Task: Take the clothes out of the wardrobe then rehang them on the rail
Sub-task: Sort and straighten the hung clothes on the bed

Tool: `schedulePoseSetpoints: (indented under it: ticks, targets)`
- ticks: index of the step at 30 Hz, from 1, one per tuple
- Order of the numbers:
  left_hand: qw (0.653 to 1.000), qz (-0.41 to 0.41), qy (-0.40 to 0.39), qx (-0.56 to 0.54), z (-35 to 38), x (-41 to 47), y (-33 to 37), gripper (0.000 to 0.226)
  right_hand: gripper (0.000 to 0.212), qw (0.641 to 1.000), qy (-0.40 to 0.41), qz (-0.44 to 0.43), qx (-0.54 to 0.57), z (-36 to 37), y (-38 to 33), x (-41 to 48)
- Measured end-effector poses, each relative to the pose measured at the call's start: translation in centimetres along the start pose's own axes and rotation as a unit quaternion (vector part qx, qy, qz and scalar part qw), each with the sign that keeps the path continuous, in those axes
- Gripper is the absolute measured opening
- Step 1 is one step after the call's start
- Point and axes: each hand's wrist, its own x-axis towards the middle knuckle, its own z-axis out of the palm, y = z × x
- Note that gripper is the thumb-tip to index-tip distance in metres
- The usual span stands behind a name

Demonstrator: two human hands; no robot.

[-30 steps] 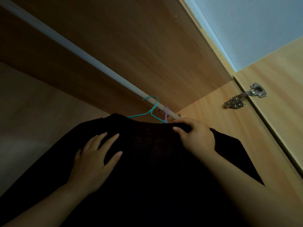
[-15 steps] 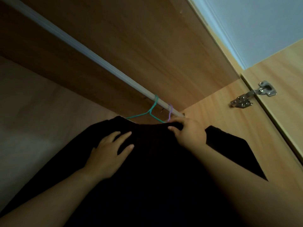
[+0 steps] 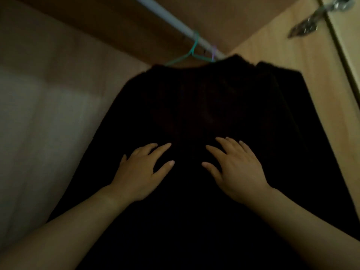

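Note:
A black garment hangs inside the wardrobe from a teal hanger hooked over the white rail. A purple hanger hook sits on the rail just right of it. My left hand lies flat on the front of the garment, fingers spread. My right hand rests flat beside it, also with fingers apart. Neither hand grips the cloth. The garment's lower part runs out of view at the bottom.
The wardrobe's pale back panel is on the left and its side wall on the right. A metal door hinge sits at the top right beside the open door.
My right hand let go of the garment's top near the hanger and dropped down onto its front. My left hand also slid lower. The view tilted downward.

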Motion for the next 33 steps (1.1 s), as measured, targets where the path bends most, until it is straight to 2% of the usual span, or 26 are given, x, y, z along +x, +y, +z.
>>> schedulePoseSetpoints:
  ticks: [3,10,19,25,28,33]
  targets:
    - [0.998,-0.013,-0.048,0.025,2.5,-6.6,-0.3,0.090,0.060,0.999,-0.034,-0.003,0.017,1.5,-1.8,-7.0]
    - [0.996,-0.020,-0.058,0.067,7.5,-19.4,0.5,0.072,0.066,0.992,-0.101,0.041,0.070,3.2,-4.6,-20.7]
    - [0.968,-0.036,-0.246,-0.032,13.6,-39.2,10.1,0.067,0.063,0.950,-0.265,0.126,0.110,1.9,-7.7,-42.8]
    - [0.937,-0.030,-0.321,-0.134,14.4,-50.9,19.0,0.064,0.062,0.902,-0.351,0.220,0.124,-5.2,-7.8,-57.2]
    - [0.908,-0.011,-0.384,-0.169,13.7,-55.7,25.3,0.064,0.061,0.875,-0.387,0.268,0.112,-11.3,-7.4,-64.5]
    - [0.851,0.091,-0.477,-0.202,13.1,-61.2,37.9,0.068,0.057,0.824,-0.396,0.400,0.061,-23.8,-5.3,-76.0]
